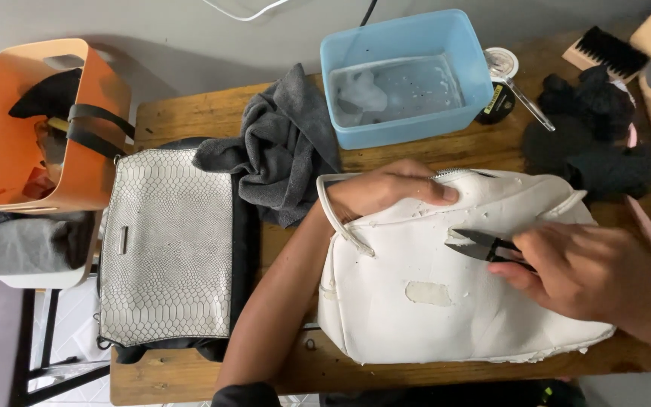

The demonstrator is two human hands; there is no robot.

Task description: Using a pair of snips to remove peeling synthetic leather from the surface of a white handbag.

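From the head view, much of what matters is half covered: the right hand (593, 271) is wrapped around a small pair of black snips (487, 246), so only the dark blades and a bit of handle poke out, and whether the blades are parted is hard to tell. Their tips touch the flaking surface of the white bag (446, 301), which lies on the right half of the wooden table (182, 113), its lower edge near the table's front. The left hand (389, 188) presses flat on the bag's top edge, fingers spread narrowly and gripping nothing, hiding part of the zip there. A bare patch (429, 292) shows on the bag's face. The left forearm crosses the gap between this bag and a snakeskin-patterned grey bag (167, 245) lying to the left. Behind them a grey cloth (284, 151) is heaped beside a blue tub (404, 75) of cloudy water. Black cloth (589, 143) bunches at the far right, with a brush (604, 53) cut off by the frame's edge. An orange bin (16, 151) stands off the table's left end, its contents too dark to make out.
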